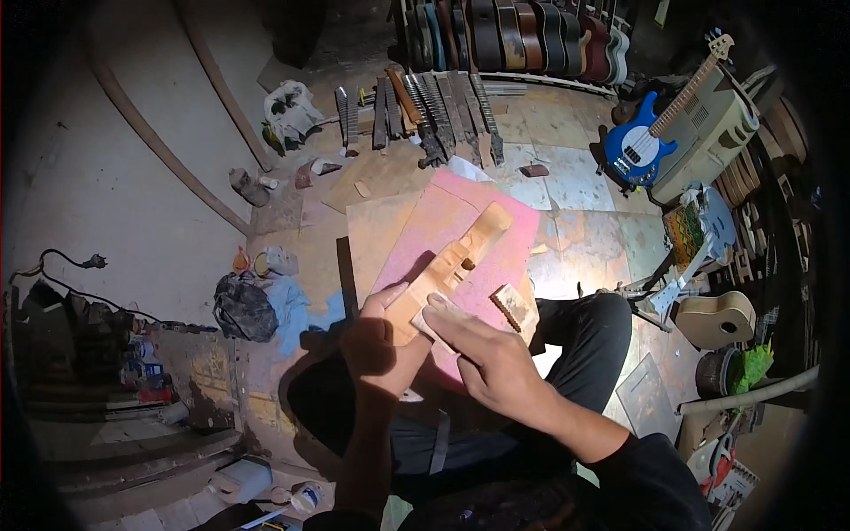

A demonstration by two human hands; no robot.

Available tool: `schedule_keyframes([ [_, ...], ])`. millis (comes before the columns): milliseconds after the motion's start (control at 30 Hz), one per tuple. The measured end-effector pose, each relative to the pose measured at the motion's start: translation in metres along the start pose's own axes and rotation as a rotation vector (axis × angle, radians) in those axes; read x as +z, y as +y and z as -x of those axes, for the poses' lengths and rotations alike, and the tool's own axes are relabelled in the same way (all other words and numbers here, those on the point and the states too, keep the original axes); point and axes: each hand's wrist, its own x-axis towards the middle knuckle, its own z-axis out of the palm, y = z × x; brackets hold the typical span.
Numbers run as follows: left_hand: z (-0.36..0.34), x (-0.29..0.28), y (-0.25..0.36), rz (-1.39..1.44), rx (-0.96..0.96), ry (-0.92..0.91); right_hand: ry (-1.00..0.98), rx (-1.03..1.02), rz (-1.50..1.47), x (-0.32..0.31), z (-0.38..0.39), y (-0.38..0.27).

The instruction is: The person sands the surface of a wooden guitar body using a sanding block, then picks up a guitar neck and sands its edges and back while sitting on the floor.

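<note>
A pale, shaped wooden piece [452, 264] with notches cut in its middle points away from me over a pink board [425, 217]. My left hand [379, 341] is wrapped round its near end. Against the near part of the wood, my right hand [496, 363] presses its fingers, with a thin whitish piece [425, 329] under them; it may be sandpaper, but I cannot tell. A small wooden block [515, 307] with a toothed edge lies on the board's right side.
Several guitar necks [434, 102] lie on the floor ahead, before a rack of guitar bodies [513, 35]. At right stand a blue bass guitar [639, 146] and an unfinished guitar body [715, 319]. A black plastic bag [245, 305] and blue cloth [288, 305] lie left.
</note>
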Motion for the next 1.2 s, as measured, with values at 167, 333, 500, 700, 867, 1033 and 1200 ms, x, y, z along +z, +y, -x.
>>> schedule_keyframes([
  [167, 0.002, -0.004, -0.011, 0.037, -0.146, -0.130, -0.194, 0.195, -0.045, -0.006, -0.032, -0.010],
  [333, 0.005, 0.001, 0.013, 0.025, 0.000, -0.022, -0.040, 0.074, 0.014, -0.001, -0.016, -0.002],
  [500, 0.002, -0.001, -0.005, 0.075, -0.061, -0.069, -0.071, 0.108, -0.059, -0.002, -0.015, -0.008],
  [700, 0.011, 0.008, -0.001, -0.066, -0.050, -0.069, -0.115, 0.159, -0.037, -0.006, -0.029, 0.002],
  [867, 0.005, -0.001, -0.005, 0.040, 0.129, -0.004, -0.067, 0.118, -0.012, -0.005, -0.008, -0.005],
  [1033, 0.009, 0.006, 0.005, 0.116, 0.010, -0.064, -0.120, 0.119, 0.078, -0.010, -0.029, 0.006],
  [1200, 0.008, 0.003, 0.012, 0.074, 0.069, -0.046, -0.024, 0.088, 0.081, -0.009, -0.007, 0.010],
])
